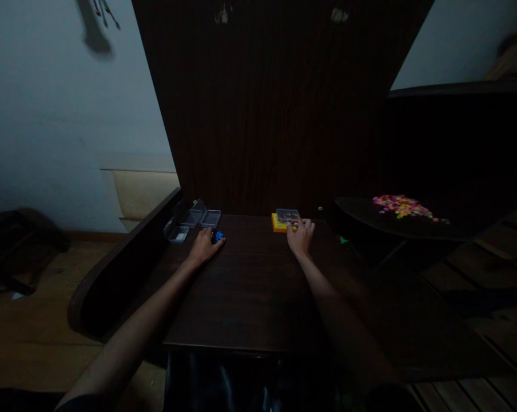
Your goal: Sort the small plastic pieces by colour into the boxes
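Note:
On the dark wooden table my left hand (pixel 203 245) rests with its fingers curled round a small blue and black thing (pixel 218 236), whose kind I cannot make out. Further right, my right hand (pixel 300 236) reaches over the near right corner of a clear plastic case (pixel 286 215), fingers bent together. Small specks show in that case. It lies on a flat yellow box (pixel 278 225). What my right fingertips pinch, if anything, is too small and dark to tell.
Several open clear plastic cases (pixel 210 218) stand at the table's back left, beside the raised wooden side (pixel 125 269). A tall dark panel (pixel 267 114) closes off the back. Right of the table, a heap of pink, yellow and red bits (pixel 402 206) lies on a dark curved surface (pixel 361 215).

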The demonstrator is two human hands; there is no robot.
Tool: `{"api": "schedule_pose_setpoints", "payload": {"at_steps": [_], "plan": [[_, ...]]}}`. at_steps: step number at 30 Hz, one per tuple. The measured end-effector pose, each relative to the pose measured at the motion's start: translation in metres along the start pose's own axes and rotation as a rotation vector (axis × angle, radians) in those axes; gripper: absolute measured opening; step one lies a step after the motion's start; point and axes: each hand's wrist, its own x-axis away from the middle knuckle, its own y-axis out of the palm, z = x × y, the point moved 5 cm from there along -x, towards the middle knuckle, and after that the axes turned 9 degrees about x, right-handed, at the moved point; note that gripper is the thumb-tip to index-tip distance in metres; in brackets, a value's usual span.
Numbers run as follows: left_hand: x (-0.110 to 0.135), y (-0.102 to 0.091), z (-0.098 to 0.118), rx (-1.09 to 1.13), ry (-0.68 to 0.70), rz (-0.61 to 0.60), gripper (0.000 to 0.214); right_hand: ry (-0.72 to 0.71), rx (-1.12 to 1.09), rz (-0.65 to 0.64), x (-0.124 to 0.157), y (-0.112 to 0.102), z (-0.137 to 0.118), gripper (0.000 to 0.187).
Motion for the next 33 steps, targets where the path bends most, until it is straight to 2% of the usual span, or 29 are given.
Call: {"api": "schedule_pose_setpoints", "payload": {"at_steps": [8, 15, 24, 30, 33], "plan": [[-0.008, 0.012, 0.002, -0.009, 0.057, -0.05, 0.049, -0.126, 0.04, -0.104, 0.003, 0.011, -0.009, 0.029], [-0.007, 0.011, -0.001, 0.021, 0.139, -0.054, 0.043, -0.269, 0.033, -0.215, 0.009, 0.027, -0.012, 0.049], [0.008, -0.001, -0.001, 0.108, 0.21, -0.079, 0.037, -0.284, 0.064, -0.173, 0.012, 0.014, -0.019, 0.046], [0.004, 0.006, -0.002, 0.086, 0.245, -0.109, 0.051, -0.282, 0.104, -0.161, 0.011, 0.013, -0.021, 0.049], [0.002, 0.011, -0.002, 0.056, 0.247, -0.157, 0.051, -0.274, 0.113, -0.157, 0.011, 0.016, -0.019, 0.049]]}}
